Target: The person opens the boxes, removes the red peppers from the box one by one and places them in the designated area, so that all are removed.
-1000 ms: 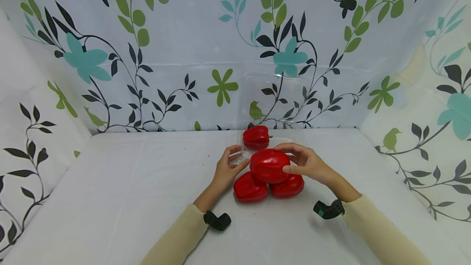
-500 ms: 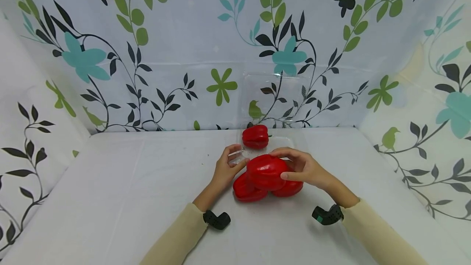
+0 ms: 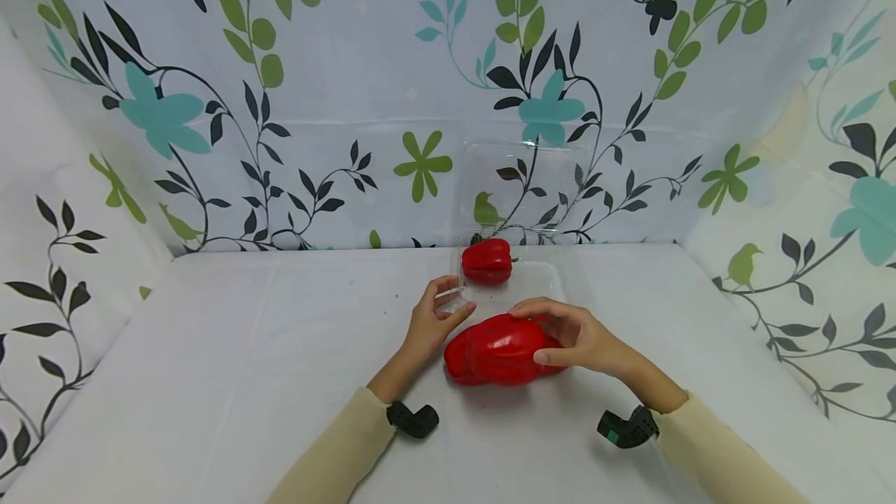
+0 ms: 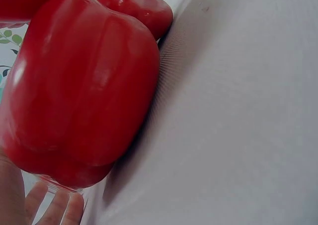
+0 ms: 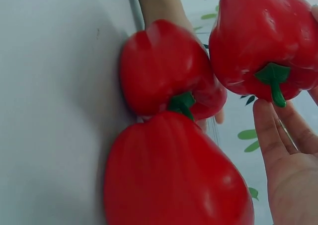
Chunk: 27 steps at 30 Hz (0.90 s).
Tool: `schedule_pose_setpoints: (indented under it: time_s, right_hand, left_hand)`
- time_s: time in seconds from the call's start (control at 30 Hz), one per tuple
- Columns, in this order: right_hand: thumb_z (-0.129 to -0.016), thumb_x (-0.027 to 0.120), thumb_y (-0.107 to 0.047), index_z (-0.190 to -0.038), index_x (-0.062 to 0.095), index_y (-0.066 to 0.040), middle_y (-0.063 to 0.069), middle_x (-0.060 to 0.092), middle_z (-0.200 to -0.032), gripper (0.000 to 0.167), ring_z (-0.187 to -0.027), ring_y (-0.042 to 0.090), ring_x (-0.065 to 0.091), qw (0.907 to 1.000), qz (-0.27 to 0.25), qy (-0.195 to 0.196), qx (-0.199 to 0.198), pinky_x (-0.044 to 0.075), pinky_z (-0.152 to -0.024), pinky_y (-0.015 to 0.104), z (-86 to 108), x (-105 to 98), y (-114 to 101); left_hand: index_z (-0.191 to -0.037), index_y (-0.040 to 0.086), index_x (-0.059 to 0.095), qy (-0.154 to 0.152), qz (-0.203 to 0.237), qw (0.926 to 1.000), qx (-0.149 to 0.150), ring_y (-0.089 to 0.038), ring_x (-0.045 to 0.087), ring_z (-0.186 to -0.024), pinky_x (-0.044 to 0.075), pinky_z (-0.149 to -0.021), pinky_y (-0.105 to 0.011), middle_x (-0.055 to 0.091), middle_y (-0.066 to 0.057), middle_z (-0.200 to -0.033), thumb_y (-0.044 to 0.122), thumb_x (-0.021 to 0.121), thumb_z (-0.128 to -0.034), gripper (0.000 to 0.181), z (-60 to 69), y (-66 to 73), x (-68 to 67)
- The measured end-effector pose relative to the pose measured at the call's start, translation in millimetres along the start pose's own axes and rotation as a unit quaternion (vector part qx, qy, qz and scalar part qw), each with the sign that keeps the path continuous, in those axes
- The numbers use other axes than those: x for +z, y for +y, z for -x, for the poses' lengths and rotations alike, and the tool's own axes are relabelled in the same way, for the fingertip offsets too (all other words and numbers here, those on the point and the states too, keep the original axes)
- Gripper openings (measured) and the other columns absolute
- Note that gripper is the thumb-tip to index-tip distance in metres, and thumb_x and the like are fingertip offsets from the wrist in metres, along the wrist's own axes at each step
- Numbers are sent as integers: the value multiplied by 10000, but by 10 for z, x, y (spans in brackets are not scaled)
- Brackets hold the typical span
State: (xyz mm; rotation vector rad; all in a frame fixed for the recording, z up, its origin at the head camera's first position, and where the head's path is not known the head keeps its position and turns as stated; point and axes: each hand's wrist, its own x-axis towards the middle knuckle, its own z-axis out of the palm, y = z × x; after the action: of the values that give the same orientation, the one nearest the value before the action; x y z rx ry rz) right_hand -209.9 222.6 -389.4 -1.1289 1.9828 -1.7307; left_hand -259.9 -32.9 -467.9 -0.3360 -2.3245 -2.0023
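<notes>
Tray (image 3: 540, 278) sits at back of table (image 3: 266, 379), rear pepper (image 3: 486, 262) in its left part. Before tray, left pepper (image 3: 456, 358) and right pepper (image 5: 174, 180) lie side by side; held pepper (image 3: 504, 350) above them, in right hand (image 3: 586, 337). Left hand (image 3: 430, 319) at tray's left

All 4 plump, glossy bell peppers (image 3: 505, 350) are solid red, their visible curved stems (image 5: 275, 78) green. The pale cloth backdrop (image 3: 336, 99) bears green, teal and black plant prints (image 3: 423, 166); the flat tabletop (image 3: 280, 348) is plain white, the long fabric sleeves (image 3: 339, 446) plain cream.
</notes>
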Motion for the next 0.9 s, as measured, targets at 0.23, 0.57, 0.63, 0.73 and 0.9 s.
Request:
schedule_pose_setpoints:
  time_s: [0.23,0.57,0.63,0.73,0.9]
  right_hand:
    - [-847,689,16,-1331,526,-34,24,523,-1350,513,-1238,189,508,9997,-123,-204,-93,560,-879,405,12,74,26]
    - [-823,721,-13,-1316,544,-57,27,515,-1354,525,-1248,189,495,9998,-64,-208,9,551,-896,407,79,179,5]
    - [-825,720,-15,-1313,544,-55,34,517,-1347,520,-1239,200,502,9997,-62,-239,-61,551,-896,408,86,201,15]
    - [-826,719,-16,-1311,534,-28,53,521,-1340,519,-1229,212,512,9993,-100,-320,-140,552,-894,418,89,239,36]
    - [-812,732,-16,-1313,519,6,103,506,-1357,545,-1239,215,512,9990,-249,-359,-31,548,-895,445,97,310,55]
  left_hand:
    - [-1394,93,438,-15,86,10000,15,-358,490,-1301,480,-996,-497,496,-143,-1419,194,724,-891,587,6,17,-3]
    - [-1377,-8,428,-93,43,9999,89,-424,483,-1287,475,-995,-515,485,-234,-1402,109,687,-906,550,181,430,-47]
    - [-1378,-10,426,-113,42,9999,95,-425,480,-1289,473,-998,-515,480,-238,-1406,110,686,-906,552,183,430,-50]
    - [-1376,-9,428,-117,21,9999,115,-424,483,-1288,473,-998,-515,478,-244,-1408,111,686,-906,549,185,431,-56]
    - [-1375,-14,430,-116,-2,9998,152,-424,487,-1285,473,-996,-517,475,-252,-1410,114,687,-906,550,190,427,-52]
